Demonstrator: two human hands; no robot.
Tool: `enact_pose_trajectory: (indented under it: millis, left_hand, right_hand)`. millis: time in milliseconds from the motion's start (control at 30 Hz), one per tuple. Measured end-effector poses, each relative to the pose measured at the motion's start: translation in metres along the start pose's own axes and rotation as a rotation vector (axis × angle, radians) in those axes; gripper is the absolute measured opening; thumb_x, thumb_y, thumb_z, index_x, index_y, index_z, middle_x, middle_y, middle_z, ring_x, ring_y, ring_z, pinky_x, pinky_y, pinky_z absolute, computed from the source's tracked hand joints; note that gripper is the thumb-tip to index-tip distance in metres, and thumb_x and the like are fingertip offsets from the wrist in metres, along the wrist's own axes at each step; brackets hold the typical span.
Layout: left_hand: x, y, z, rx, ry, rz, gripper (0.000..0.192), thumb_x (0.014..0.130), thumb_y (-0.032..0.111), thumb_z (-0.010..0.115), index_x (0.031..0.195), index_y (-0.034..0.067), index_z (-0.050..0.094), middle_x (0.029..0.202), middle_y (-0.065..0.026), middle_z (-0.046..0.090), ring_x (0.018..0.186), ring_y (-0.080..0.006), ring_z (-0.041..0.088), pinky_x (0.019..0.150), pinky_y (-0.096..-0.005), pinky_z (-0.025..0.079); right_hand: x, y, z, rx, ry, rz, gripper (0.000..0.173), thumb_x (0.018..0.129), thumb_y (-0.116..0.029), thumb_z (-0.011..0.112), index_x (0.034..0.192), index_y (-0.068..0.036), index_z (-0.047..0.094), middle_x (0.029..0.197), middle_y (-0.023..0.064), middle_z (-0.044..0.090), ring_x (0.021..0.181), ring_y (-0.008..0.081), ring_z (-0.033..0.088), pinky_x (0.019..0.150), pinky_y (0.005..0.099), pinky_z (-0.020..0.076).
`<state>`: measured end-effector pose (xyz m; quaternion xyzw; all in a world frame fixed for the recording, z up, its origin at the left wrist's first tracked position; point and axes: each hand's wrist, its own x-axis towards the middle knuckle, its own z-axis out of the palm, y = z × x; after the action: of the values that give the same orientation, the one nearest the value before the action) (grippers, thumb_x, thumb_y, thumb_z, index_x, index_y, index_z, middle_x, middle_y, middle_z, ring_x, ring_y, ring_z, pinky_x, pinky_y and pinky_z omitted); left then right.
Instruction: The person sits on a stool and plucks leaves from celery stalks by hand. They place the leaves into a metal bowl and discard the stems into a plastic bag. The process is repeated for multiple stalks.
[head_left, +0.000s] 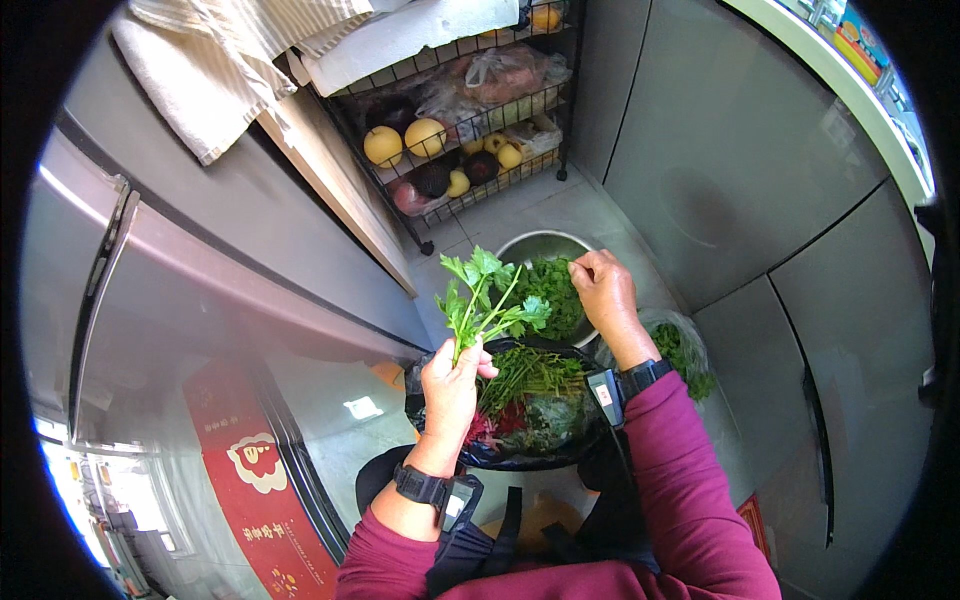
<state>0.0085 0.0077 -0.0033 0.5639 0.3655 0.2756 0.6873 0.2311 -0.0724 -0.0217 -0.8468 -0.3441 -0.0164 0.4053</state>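
Observation:
My left hand grips the stems of a leafy green sprig, which looks like celery or parsley, held upright. My right hand is raised over the right edge of a round metal basin, fingertips pinched together; whether something small is between them I cannot tell. Picked green leaves lie in the basin. Nearer to me, a black plastic bag stands wide at the mouth, with green stems, reddish-pink pieces and wilted greens in it. A clear plastic bag of greens sits on the floor, right of the basin.
A black wire rack on casters holds yellow fruit, dark round produce and plastic bags. Grey cabinet doors line the right side. A shiny refrigerator is close on the left, with a striped cloth hanging behind it.

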Motion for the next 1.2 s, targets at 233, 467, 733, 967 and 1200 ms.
enact_pose_trajectory:
  millis: [233, 467, 733, 967, 1200]
  left_hand:
    - [0.0, 0.0, 0.001, 0.005, -0.011, 0.01, 0.018, 0.094, 0.016, 0.054, 0.094, -0.001, 0.06, 0.079, -0.0037, 0.061, 0.065, -0.0097, 0.058, 0.065, -0.0228, 0.047]
    - [-0.001, 0.001, 0.004, 0.07, -0.08, -0.012, 0.017, 0.094, 0.014, 0.053, 0.099, -0.001, 0.061, 0.079, -0.0041, 0.061, 0.066, -0.0099, 0.058, 0.066, -0.023, 0.047]
    - [0.001, -0.006, 0.001, 0.136, -0.105, 0.019, 0.018, 0.092, 0.014, 0.057, 0.098, -0.002, 0.063, 0.077, -0.0039, 0.061, 0.064, -0.0099, 0.058, 0.063, -0.0232, 0.048]
    - [-0.001, -0.002, 0.006, 0.203, -0.082, 0.081, 0.012, 0.092, 0.008, 0.055, 0.094, -0.002, 0.06, 0.078, -0.0047, 0.059, 0.062, -0.0098, 0.057, 0.058, -0.0239, 0.048]
    - [0.0, 0.004, -0.001, -0.116, 0.004, -0.017, 0.018, 0.094, 0.016, 0.055, 0.088, 0.0, 0.06, 0.074, -0.0036, 0.059, 0.062, -0.0113, 0.059, 0.063, -0.0249, 0.048]
  right_hand:
    - [-0.01, -0.034, -0.015, 0.535, -0.602, -0.211, 0.022, 0.083, -0.018, 0.067, 0.096, -0.002, 0.065, 0.094, 0.0073, 0.065, 0.09, 0.0172, 0.061, 0.083, 0.0304, 0.0468]
    - [-0.016, -0.035, -0.008, 0.564, -0.741, -0.154, 0.022, 0.083, -0.02, 0.066, 0.097, -0.003, 0.065, 0.088, 0.0107, 0.065, 0.085, 0.0217, 0.064, 0.077, 0.0325, 0.0492]
    - [-0.019, -0.036, -0.005, 0.367, -0.65, -0.425, 0.011, 0.076, -0.007, 0.061, 0.085, -0.001, 0.061, 0.078, 0.0122, 0.06, 0.077, 0.0272, 0.061, 0.071, 0.035, 0.0488]
    - [-0.025, -0.034, 0.01, 0.163, -0.285, -0.318, 0.006, 0.071, -0.003, 0.057, 0.076, 0.0, 0.056, 0.074, 0.0178, 0.056, 0.074, 0.0375, 0.058, 0.067, 0.0413, 0.0478]
    - [-0.004, -0.004, -0.006, 0.907, -0.303, 0.421, 0.01, 0.091, -0.013, 0.053, 0.092, -0.004, 0.058, 0.088, 0.0046, 0.065, 0.073, 0.0151, 0.064, 0.066, 0.0264, 0.0492]
